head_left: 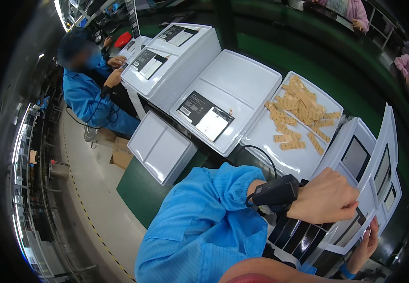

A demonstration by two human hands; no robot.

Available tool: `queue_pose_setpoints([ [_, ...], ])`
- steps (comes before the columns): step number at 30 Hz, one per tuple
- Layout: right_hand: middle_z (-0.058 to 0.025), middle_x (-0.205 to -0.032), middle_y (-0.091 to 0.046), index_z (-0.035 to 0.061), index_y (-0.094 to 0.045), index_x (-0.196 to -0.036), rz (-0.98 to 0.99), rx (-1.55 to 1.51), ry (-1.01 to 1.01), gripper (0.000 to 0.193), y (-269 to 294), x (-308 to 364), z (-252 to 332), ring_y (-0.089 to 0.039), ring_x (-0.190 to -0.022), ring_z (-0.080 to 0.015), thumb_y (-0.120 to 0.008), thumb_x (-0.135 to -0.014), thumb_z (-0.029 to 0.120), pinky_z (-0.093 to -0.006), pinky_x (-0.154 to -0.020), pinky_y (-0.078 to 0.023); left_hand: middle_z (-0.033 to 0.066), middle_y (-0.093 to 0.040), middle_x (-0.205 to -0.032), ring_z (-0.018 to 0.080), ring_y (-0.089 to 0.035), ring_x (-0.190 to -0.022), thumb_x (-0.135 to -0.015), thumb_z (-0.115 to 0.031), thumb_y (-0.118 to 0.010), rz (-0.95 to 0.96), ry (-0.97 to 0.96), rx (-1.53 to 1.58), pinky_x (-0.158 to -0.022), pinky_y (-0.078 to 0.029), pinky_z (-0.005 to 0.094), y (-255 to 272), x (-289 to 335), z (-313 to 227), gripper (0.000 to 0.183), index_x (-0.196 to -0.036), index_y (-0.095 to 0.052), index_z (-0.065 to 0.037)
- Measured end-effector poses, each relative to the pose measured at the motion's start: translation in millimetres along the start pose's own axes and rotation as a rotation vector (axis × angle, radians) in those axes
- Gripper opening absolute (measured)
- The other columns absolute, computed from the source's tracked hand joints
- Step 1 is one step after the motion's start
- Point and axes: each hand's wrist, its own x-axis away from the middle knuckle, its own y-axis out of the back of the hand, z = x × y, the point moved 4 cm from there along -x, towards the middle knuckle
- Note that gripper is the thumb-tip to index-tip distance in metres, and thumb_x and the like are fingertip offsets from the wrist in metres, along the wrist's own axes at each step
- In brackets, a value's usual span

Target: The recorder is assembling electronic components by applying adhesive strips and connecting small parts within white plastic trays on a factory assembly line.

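At the right, a tilted white plastic tray (387, 141) stands up from the tray stack beneath it; flat dark-framed panels (382, 172) lie in it. My left hand (325, 198) is closed over the tray's near-left side, fingers curled under, and whatever they grip is hidden. A black device (275, 192) is strapped to that wrist. Against the tray's near-right edge, my right hand (366, 243) has its fingers bent round the rim; a blue band circles its wrist. Several dark glossy flat pieces (301, 238) lie below my left wrist, partly covered.
A white tray (256, 137) holds a heap of tan strips (301, 106). Left of it, another tray (240, 70) bears a flat black-and-white battery-like pack (204, 115). Taller tray stacks (185, 66) and a co-worker in blue (86, 96) are farther left. An upturned-looking white tray (159, 144) sits nearer.
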Motion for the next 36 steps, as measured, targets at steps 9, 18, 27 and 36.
queue_pose_setpoints([
  [9, -0.0207, -0.156, -0.044, 0.004, -0.029, -0.16, 0.042, -0.319, -0.119, 0.073, -2, -17, 39, -0.053, -0.135, -0.0286, -0.065, -0.098, 0.019, -0.0408, -0.116, -0.041, 0.0145, -0.062, -0.058, 0.0381, -0.062, -0.054, -0.091, -0.023, -0.066, -0.099, 0.043, 0.076, -0.054, -0.046, 0.0451, -18, -1, 31, 0.031, -0.07, -0.062, -0.001],
  [18, -0.0176, -0.152, -0.05, -0.0049, -0.041, -0.154, -0.212, -0.125, -0.062, 0.061, 49, -27, -55, -0.049, -0.139, -0.0252, -0.065, -0.1, 0.012, -0.037, -0.118, -0.035, 0.0157, -0.067, -0.067, 0.0372, -0.068, -0.065, -0.091, -0.026, -0.068, 0.042, 0.122, 0.003, -0.061, -0.053, 0.0451, -55, 2, 76, 0.024, -0.078, -0.067, -0.006],
  [27, -0.0164, -0.138, -0.06, -0.0023, -0.044, -0.148, -0.087, -0.437, -0.138, 0.057, 7, -48, -23, -0.066, -0.114, -0.0161, -0.067, -0.097, 0.008, -0.0278, -0.097, -0.055, 0.015, -0.064, -0.062, 0.0334, -0.061, -0.053, -0.093, -0.018, -0.073, 0.041, 0.18, -0.185, -0.052, -0.046, 0.0372, -56, -10, 66, 0.027, -0.075, -0.062, -0.002],
  [36, -0.0121, -0.134, -0.063, -0.0006, -0.045, -0.149, -0.231, -0.605, -0.058, 0.058, 66, -30, -34, -0.068, -0.111, -0.0157, -0.069, -0.098, 0.012, -0.0271, -0.095, -0.057, 0.0127, -0.067, -0.067, 0.0213, -0.067, -0.058, -0.098, -0.018, -0.069, 0.14, 0.258, -0.086, -0.056, -0.048, 0.0327, -56, -9, 58, 0.022, -0.085, -0.067, 0.0],
])
